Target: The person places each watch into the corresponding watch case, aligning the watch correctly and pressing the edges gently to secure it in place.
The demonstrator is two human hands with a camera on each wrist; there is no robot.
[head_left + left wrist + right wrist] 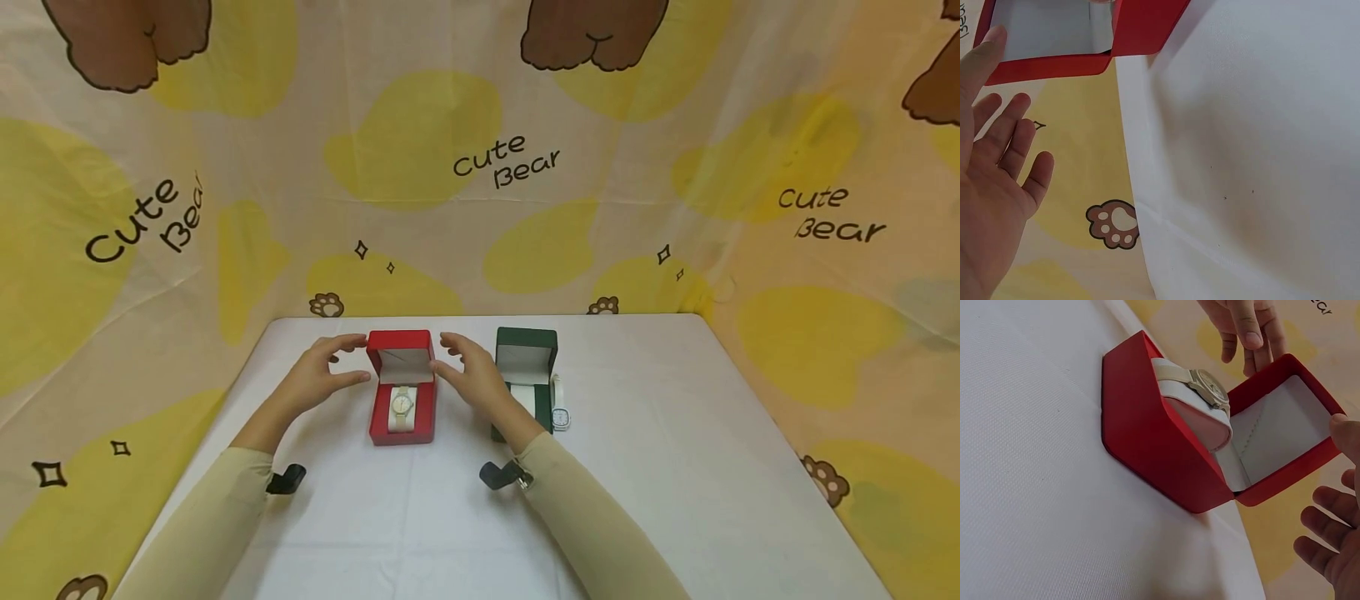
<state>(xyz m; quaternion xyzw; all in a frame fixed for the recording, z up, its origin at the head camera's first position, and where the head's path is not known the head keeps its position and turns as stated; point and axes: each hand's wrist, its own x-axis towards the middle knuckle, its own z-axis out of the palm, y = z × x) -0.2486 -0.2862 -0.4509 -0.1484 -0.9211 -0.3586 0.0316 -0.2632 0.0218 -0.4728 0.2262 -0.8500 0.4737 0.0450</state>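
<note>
A red watch box (380,415) stands with its lid raised on the white table. Inside it a cream-strapped watch (402,405) is wrapped round a white cushion (1196,412). My left hand (318,375) is at the lid's left side, fingers spread and gently bent, thumb toward the box. On the other side, my right hand (476,375) has its thumb (1342,432) right at the lid's edge, its other fingers loosely extended behind. Neither hand is curled round the box.
To the right stands a green watch box (527,337), lid up, partly hidden behind my right forearm. A white-strapped watch (560,415) lies against its right side. Patterned cloth (420,167) walls the back and sides of the table (645,467).
</note>
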